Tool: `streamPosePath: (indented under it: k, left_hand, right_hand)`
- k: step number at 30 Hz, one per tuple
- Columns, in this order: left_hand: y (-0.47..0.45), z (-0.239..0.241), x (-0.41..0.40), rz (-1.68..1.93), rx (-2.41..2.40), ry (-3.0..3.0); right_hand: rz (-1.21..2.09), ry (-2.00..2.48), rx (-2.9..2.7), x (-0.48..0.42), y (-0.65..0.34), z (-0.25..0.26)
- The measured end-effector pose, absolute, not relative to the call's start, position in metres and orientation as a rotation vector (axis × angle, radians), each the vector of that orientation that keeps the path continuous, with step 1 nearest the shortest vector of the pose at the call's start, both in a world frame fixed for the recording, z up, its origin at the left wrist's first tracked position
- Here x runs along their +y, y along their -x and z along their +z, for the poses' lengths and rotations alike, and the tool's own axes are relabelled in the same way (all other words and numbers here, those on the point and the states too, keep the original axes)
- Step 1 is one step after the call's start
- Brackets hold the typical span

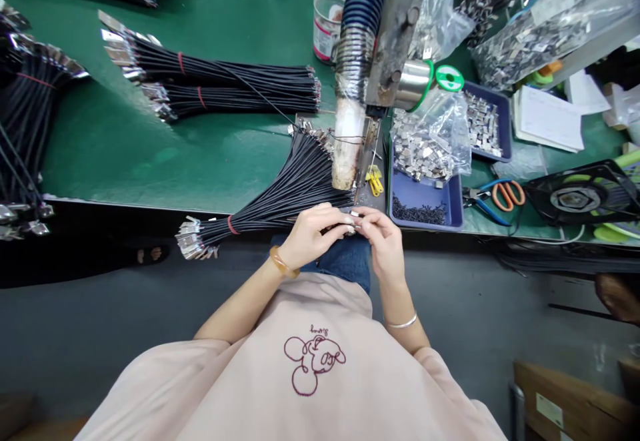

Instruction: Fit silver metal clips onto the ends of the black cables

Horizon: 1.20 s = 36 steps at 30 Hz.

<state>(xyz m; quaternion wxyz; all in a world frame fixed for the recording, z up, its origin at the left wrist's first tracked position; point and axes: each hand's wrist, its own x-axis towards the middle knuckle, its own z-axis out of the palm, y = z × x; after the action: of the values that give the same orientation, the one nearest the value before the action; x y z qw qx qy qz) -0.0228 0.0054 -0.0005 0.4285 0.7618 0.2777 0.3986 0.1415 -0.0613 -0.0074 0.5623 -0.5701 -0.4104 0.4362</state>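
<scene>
My left hand (313, 235) and my right hand (383, 237) meet at the table's front edge, fingers pinched together on a small metal connector (353, 217) at the end of a black cable. A fanned bundle of black cables (280, 194) tied with a red band lies just left of my hands, its metal ends hanging over the edge. Right above my hands stands a fixture with a ribbed blue hose (361, 14) and a pale nozzle (346, 141).
More tied cable bundles (220, 81) lie on the green table (125, 141). A blue tray (425, 195) holds bags of metal shells and small black parts. A solder spool (447, 77), orange-handled scissors (505, 194), a small fan (580, 194) and a tin can (326, 24) stand nearby.
</scene>
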Motion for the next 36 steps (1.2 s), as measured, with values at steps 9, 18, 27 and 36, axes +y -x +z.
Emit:
streamPosePath:
  k: [9, 18, 27, 36]
  left_hand:
    - [0.016, 0.001, 0.011, 0.802, 0.75, -1.311]
    - [0.005, 0.002, 0.008, 0.864, 0.773, -1.268]
    - [0.005, 0.009, 0.009, 0.869, 0.88, -1.282]
    - [0.002, 0.008, 0.01, 0.924, 0.901, -1.299]
  right_hand:
    - [0.209, 1.506, -1.306, -0.067, -0.149, 0.004]
    - [0.023, 1.312, -1.626, -0.067, -0.142, 0.004]
    - [0.23, 1.353, -1.49, -0.062, -0.143, -0.001]
    - [-0.009, 1.325, -1.664, -0.056, -0.144, 0.001]
